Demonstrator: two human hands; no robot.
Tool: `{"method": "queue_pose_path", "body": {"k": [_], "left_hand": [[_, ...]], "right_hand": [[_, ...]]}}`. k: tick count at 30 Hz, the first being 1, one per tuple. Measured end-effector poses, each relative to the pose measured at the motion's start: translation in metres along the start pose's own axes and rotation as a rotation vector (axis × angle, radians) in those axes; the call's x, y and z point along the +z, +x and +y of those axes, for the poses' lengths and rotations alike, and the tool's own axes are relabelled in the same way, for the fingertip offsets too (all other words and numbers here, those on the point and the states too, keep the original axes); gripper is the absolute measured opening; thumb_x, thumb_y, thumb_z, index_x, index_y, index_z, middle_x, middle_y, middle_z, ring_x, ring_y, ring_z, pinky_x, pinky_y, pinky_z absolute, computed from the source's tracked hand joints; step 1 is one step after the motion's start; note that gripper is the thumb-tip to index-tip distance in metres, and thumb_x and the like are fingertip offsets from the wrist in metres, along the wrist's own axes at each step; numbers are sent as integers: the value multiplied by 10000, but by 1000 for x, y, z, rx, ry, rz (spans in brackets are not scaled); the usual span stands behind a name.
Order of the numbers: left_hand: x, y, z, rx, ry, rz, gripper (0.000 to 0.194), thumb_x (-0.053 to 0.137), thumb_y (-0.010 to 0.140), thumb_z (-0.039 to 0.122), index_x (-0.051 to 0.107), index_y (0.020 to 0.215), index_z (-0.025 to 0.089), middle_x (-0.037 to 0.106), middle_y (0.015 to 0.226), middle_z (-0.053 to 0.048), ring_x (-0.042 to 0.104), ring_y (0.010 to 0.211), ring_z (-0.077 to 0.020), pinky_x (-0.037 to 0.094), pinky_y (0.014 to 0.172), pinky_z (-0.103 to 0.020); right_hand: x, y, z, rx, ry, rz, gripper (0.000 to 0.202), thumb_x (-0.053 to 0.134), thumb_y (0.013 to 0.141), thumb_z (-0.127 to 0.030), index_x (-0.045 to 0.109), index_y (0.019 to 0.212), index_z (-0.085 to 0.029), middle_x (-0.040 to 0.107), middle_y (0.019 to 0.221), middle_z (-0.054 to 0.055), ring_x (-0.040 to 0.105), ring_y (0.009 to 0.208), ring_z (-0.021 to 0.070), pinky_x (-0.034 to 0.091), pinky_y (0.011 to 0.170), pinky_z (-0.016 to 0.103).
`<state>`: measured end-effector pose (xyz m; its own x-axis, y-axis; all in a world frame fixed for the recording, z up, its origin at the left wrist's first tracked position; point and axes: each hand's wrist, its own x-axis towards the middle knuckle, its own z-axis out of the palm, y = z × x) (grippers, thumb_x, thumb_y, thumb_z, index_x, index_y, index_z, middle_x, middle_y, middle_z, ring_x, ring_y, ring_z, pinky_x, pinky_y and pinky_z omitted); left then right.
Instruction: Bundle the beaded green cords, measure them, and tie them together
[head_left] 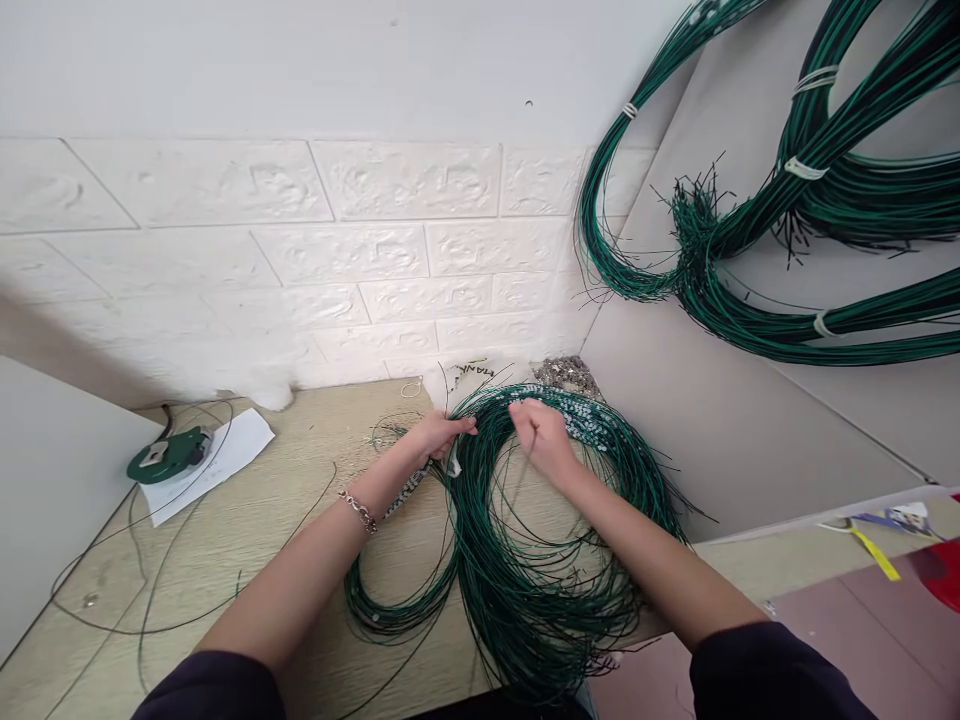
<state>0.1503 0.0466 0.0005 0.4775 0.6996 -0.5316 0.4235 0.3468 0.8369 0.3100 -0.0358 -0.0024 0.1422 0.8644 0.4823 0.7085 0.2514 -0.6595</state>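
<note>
A large coil of thin green wires (480, 540) lies on the wooden tabletop, with many small pale tags or beads (589, 415) along its far right side. My left hand (441, 434) is closed at the coil's left edge, gripping some of the wires beside a white tie (454, 465). Over the coil's upper opening, my right hand (545, 440) is closed in a pinch. What it holds, if anything, is too small to make out. A smaller loop of the same wires (397, 620) lies on the left, partly under my left forearm.
More tied bundles of green wire (750, 330) hang on the grey panel at upper right. A green tape measure (169, 455) sits on white paper (232, 450) at left, near loose wire. Small metallic pieces (568, 374) are heaped in the back corner, against the white brick-patterned wall (375, 190).
</note>
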Motion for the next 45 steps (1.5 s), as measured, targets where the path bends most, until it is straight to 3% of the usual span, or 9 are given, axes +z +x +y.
{"method": "queue_pose_path", "body": {"k": [4, 8, 14, 17, 20, 27, 36, 41, 45], "left_hand": [[0, -3, -1, -14, 18, 21, 434, 651, 565, 522, 580, 713, 120, 174, 372, 96, 120, 333, -24, 45, 383, -208], [2, -6, 1, -4, 35, 45, 401, 641, 601, 487, 581, 733, 114, 176, 362, 96, 128, 324, -30, 55, 375, -212], [3, -20, 7, 141, 55, 157, 410, 632, 622, 462, 562, 859, 134, 220, 360, 95, 162, 331, -35, 96, 375, -202], [7, -31, 9, 232, 102, 179, 425, 582, 643, 518, 573, 802, 124, 238, 371, 83, 190, 338, -38, 115, 372, -198], [16, -39, 10, 181, 144, 56, 483, 505, 667, 585, 592, 732, 114, 205, 377, 76, 177, 335, -41, 110, 360, -202], [33, -38, 6, 57, 120, -57, 409, 584, 617, 547, 528, 628, 141, 208, 370, 78, 165, 311, -40, 94, 330, -206], [17, -38, -4, 29, -32, -58, 296, 532, 693, 447, 447, 647, 167, 191, 359, 102, 93, 316, -29, 61, 321, -174], [10, -42, -7, 42, -105, -164, 358, 559, 655, 502, 424, 664, 170, 179, 374, 108, 84, 350, -31, 51, 333, -170], [6, -47, -10, 39, -116, -251, 378, 584, 639, 507, 422, 674, 167, 177, 378, 111, 77, 360, -27, 43, 351, -172]], "right_hand": [[-13, 12, 9, 283, 470, 65, 525, -32, 822, -559, 178, 500, -201, 241, 480, -23, 366, 464, 107, 336, 481, 233], [-22, 19, 16, 432, 768, 39, 568, -62, 784, -604, 208, 488, -201, 245, 486, -23, 354, 439, 101, 333, 452, 234], [-18, 10, 5, 189, 134, -153, 319, 441, 770, -420, 374, 572, -178, 375, 528, -41, 368, 501, 87, 299, 482, 198], [-8, 7, 0, -16, -158, -271, 91, 407, 788, -222, 465, 740, -170, 504, 655, -16, 455, 585, 95, 364, 556, 201], [6, 6, 0, -139, -333, -363, 183, 336, 783, -88, 495, 853, -144, 566, 856, 57, 518, 760, 116, 399, 684, 223], [25, -1, -6, -162, -537, -415, 186, 406, 769, -100, 518, 916, -117, 581, 877, 89, 540, 810, 188, 411, 724, 284], [2, -6, 1, -271, -656, -390, 211, 372, 810, -77, 548, 907, -142, 598, 846, 77, 546, 792, 189, 416, 736, 322], [6, -9, 23, -458, -577, -222, 260, 390, 816, -85, 562, 1005, -134, 604, 966, 82, 536, 918, 169, 420, 808, 296], [11, -5, 33, -461, -476, -193, 254, 380, 829, -112, 602, 949, -143, 601, 1024, 73, 508, 1023, 152, 414, 868, 274]]}}
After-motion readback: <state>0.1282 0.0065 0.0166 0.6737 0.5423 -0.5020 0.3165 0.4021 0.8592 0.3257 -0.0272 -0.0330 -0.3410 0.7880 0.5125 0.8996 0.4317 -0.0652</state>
